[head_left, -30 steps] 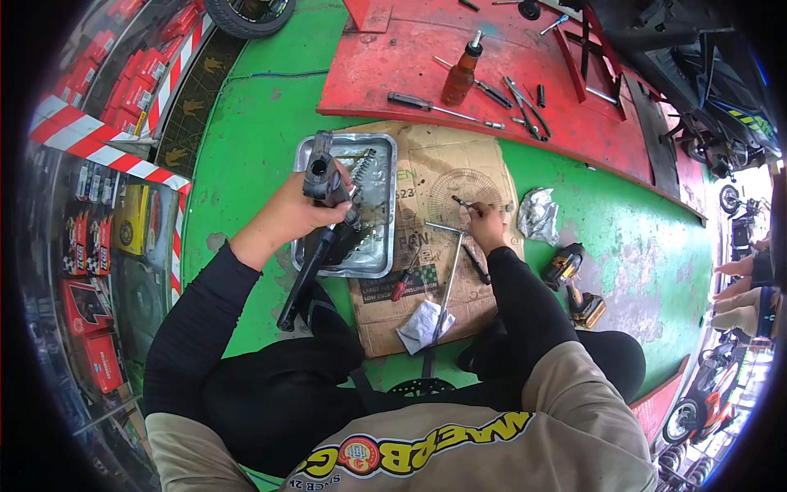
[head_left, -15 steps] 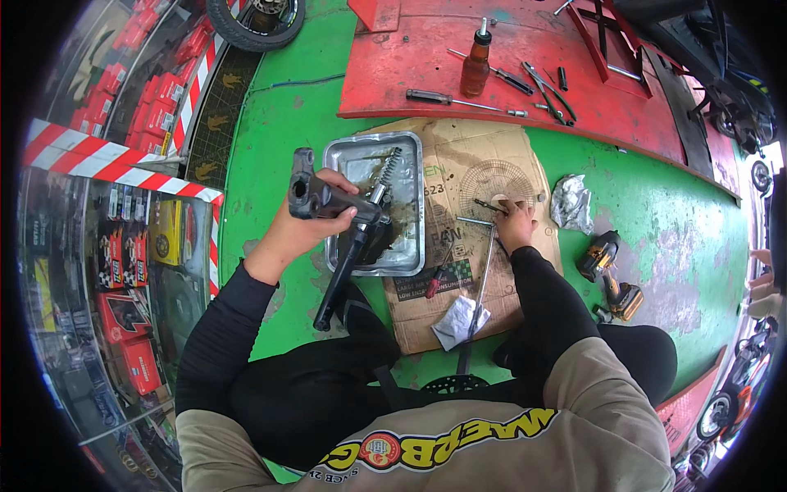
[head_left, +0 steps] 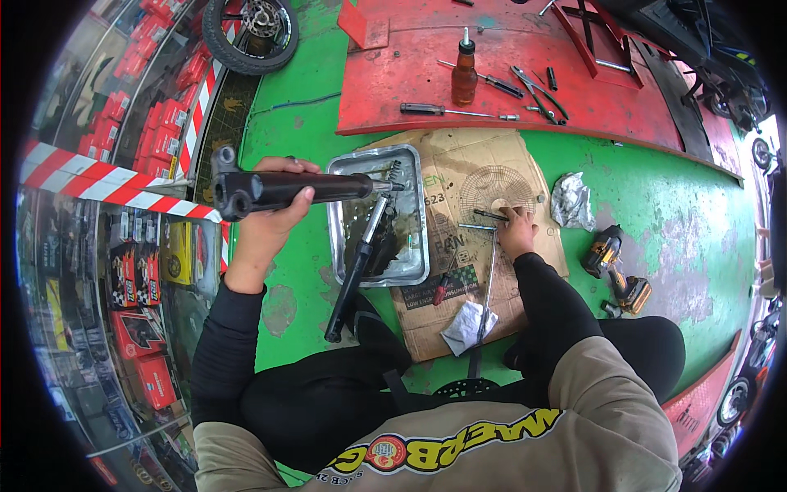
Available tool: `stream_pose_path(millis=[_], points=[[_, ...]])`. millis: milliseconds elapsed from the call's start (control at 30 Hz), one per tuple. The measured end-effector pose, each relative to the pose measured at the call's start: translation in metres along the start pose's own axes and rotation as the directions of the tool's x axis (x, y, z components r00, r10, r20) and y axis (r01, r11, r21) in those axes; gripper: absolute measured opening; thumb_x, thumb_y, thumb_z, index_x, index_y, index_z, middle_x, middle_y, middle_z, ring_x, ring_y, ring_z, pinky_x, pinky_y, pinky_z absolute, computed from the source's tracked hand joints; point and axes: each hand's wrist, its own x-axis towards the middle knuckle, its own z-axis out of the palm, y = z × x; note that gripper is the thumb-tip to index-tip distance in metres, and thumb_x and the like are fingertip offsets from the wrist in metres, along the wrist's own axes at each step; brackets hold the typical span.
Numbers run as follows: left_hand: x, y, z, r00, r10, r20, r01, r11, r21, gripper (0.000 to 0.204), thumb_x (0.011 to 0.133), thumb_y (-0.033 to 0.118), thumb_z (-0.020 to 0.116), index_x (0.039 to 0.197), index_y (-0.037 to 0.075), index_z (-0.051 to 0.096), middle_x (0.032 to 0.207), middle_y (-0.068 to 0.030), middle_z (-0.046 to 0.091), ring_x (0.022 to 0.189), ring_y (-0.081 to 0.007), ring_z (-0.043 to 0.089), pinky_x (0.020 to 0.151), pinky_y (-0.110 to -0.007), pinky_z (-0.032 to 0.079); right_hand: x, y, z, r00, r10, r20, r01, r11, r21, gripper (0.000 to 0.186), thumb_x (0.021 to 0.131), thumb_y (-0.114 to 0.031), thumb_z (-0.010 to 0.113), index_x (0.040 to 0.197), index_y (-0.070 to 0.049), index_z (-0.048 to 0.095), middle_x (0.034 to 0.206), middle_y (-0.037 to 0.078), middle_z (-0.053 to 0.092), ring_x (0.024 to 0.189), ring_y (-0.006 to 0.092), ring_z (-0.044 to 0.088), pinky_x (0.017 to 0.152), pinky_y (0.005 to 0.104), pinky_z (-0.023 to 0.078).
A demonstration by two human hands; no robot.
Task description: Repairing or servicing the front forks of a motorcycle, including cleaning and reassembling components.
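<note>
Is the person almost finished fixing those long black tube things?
Probably about midway. Already done: one black fork tube lies with its top end in the oily metal tray. In hand: the left hand holds a second black fork leg level over the tray, while the right hand touches small parts on the cardboard. Left: the loose parts and long rod still lie separate.

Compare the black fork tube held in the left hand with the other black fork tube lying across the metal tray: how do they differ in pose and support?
The held fork tube lies roughly level in the air, carried by the left hand, its tip over the tray. The lying fork tube slants, upper end in the tray, lower end on the green floor, with no hand on it. Both are long, black and tubular.
</note>
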Motion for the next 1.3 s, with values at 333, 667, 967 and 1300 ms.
stream_pose_path(millis=[333,667,967,1300], points=[[-0.027,0.032,-0.021,0.996,-0.008,-0.094,0.008,1.000,0.000,0.035,0.088,-0.006,0.065,0.118,0.003,0.048,0.117,-0.0202,0.062,0.113,-0.0326,0.064,0.105,-0.046,0.049,-0.005,-0.002,-0.002,1.000,0.017,-0.007,-0.017,1.000,-0.013,0.042,0.083,-0.020,0.069,0.125,-0.017,0.068,0.126,0.007,0.060,0.126,0.0300,0.050,0.101,0.0545,0.036],[-0.075,0.094,-0.004,0.992,0.009,-0.124,0.007,0.991,0.131,0.034,0.091,0.003,0.067,0.117,0.004,0.045,0.119,-0.0245,0.059,0.115,-0.0395,0.062,0.107,-0.057,0.047,-0.016,-0.006,0.001,0.998,0.055,-0.030,-0.053,0.997,0.053,0.043,0.082,-0.019,0.071,0.124,-0.018,0.066,0.128,0.006,0.058,0.129,0.0286,0.046,0.108,0.0608,0.029],[-0.121,0.135,0.033,0.924,-0.012,-0.383,0.077,0.985,0.157,0.043,0.092,0.019,0.075,0.121,0.008,0.046,0.120,-0.0217,0.059,0.116,-0.0406,0.061,0.105,-0.057,0.048,-0.019,-0.016,-0.003,0.991,0.128,-0.028,-0.126,0.990,0.056,0.048,0.080,-0.024,0.072,0.127,-0.015,0.064,0.130,0.010,0.054,0.132,0.0303,0.045,0.107,0.0603,0.030],[-0.138,0.107,0.115,0.671,-0.129,-0.730,0.166,0.986,-0.021,0.036,0.093,0.008,0.069,0.123,0.007,0.048,0.123,-0.0188,0.061,0.109,-0.0286,0.065,0.078,-0.040,0.064,-0.040,-0.048,0.008,0.980,0.026,-0.196,-0.008,0.996,0.090,0.041,0.080,-0.022,0.069,0.118,-0.011,0.063,0.122,0.011,0.056,0.122,0.0332,0.048,0.099,0.0555,0.034]])
